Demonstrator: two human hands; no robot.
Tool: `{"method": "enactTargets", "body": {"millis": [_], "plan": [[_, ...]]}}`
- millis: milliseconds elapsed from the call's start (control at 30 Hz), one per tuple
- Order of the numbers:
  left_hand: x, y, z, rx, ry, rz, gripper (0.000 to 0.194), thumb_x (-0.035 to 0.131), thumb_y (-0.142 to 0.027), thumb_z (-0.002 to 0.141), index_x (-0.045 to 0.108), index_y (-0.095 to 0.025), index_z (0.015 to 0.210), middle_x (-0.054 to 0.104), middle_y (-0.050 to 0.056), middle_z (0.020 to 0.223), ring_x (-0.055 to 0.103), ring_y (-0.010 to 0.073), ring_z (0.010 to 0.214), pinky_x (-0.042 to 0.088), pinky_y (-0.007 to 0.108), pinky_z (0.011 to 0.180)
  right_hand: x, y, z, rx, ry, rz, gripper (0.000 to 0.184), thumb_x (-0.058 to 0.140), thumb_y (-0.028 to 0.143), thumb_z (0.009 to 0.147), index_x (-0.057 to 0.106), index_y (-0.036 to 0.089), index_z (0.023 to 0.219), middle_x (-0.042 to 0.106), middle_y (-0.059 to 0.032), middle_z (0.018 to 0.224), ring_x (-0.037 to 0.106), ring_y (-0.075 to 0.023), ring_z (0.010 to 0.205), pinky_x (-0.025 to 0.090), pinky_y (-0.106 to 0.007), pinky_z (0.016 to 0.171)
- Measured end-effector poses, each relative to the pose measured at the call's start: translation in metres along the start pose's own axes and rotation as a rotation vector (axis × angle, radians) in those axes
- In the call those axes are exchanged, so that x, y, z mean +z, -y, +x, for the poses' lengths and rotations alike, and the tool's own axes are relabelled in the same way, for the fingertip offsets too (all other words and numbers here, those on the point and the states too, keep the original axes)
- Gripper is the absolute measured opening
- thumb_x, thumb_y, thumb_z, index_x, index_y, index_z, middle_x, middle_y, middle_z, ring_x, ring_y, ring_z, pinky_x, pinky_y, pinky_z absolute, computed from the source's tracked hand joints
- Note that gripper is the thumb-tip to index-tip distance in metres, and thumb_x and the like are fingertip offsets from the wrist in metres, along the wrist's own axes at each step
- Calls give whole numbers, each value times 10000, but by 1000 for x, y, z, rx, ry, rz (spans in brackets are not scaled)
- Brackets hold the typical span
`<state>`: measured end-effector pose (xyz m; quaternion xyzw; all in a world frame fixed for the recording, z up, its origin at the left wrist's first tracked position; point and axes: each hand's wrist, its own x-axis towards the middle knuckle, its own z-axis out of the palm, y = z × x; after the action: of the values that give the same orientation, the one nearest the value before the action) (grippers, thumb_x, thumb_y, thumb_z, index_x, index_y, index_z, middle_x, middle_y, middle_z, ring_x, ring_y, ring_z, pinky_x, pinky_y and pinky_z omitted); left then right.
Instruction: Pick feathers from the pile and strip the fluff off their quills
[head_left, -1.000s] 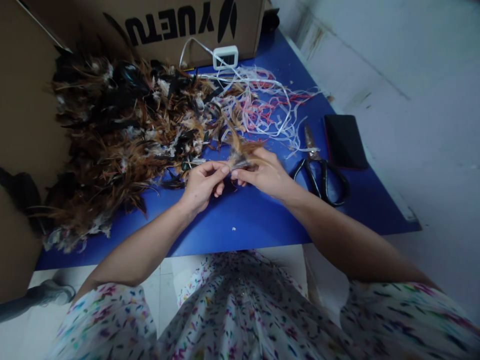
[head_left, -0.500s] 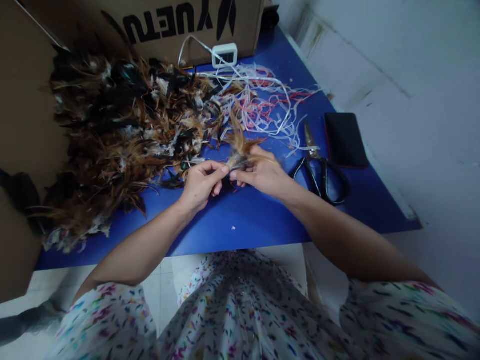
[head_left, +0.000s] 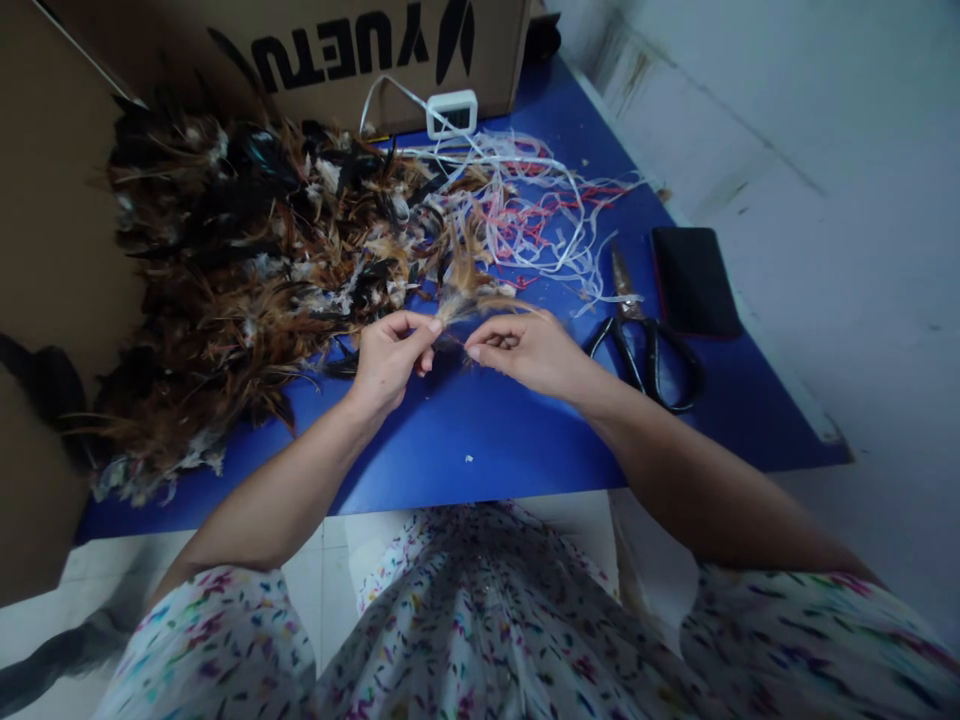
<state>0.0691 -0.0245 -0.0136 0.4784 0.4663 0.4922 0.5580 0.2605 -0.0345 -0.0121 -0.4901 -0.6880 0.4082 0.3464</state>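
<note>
My left hand (head_left: 394,360) pinches the base of a small bunch of tan and grey feathers (head_left: 463,285) between thumb and forefinger. The tips fan upward and to the right. A little to the right, my right hand (head_left: 529,350) is closed in a pinch. A thin reddish strand seems to run from its fingertips toward the feather base, too fine to name surely. Left of both hands lies a large heap of brown, black and white feathers (head_left: 247,260). Beyond them a tangle of white and pink strings (head_left: 540,210) spreads over the blue table (head_left: 480,470).
Black-handled scissors (head_left: 637,340) lie right of my right hand, beside a dark phone (head_left: 696,280). A small white digital display (head_left: 451,114) stands before a cardboard box (head_left: 337,90) at the back. Another cardboard panel (head_left: 45,250) borders the left. A wall (head_left: 825,250) runs along the right.
My hands have drawn apart, the left shifting slightly left with the feather bunch. The right fingers have come away from the bunch's base. At lower left, the other person's foot has moved.
</note>
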Motion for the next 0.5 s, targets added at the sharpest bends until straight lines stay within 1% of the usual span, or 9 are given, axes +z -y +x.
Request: {"method": "enactTargets", "body": {"millis": [133,200,267,367,433,500], "plan": [[-4,2,2,100,-18,142,301,818,-412,705,663,-156,678,536,-46,437,458,61,344,349,177,363,-3,10,-7,-124,-119,-140,77,638,185,824,707,181,790,671,5,705,558,-105,606,426,-260,612],[-6,4,3,200,1,266,286,782,-406,754,662,-154,689,579,-35,504,474,60,361,365,182,372,-4,15,-10,-233,-170,-231,91,609,174,853,684,179,802,661,-2,724,558,-116,633,433,-267,635],[-8,4,3,363,24,415,239,733,-356,811,671,-150,707,659,0,640,517,60,413,401,190,409,-4,17,-12,-387,-229,-366,135,560,187,910,669,177,832,671,-31,773,586,-148,710,459,-295,702],[-10,4,1,658,60,657,146,668,-233,865,686,-153,744,726,40,806,637,96,613,496,211,570,-4,16,-12,-586,-287,-565,223,473,223,987,662,173,879,688,-78,861,605,-195,832,477,-349,810],[-10,3,-1,809,112,789,114,635,-171,882,682,-156,780,736,45,828,680,126,758,526,231,684,-5,14,-12,-654,-279,-654,252,446,237,1007,664,175,897,679,-81,861,592,-206,840,473,-359,814],[-10,1,-3,904,184,873,111,604,-136,899,670,-154,812,738,51,853,688,133,817,535,241,739,-7,13,-11,-689,-263,-690,265,439,249,1016,666,180,899,662,-74,842,575,-205,825,464,-356,790]]}}
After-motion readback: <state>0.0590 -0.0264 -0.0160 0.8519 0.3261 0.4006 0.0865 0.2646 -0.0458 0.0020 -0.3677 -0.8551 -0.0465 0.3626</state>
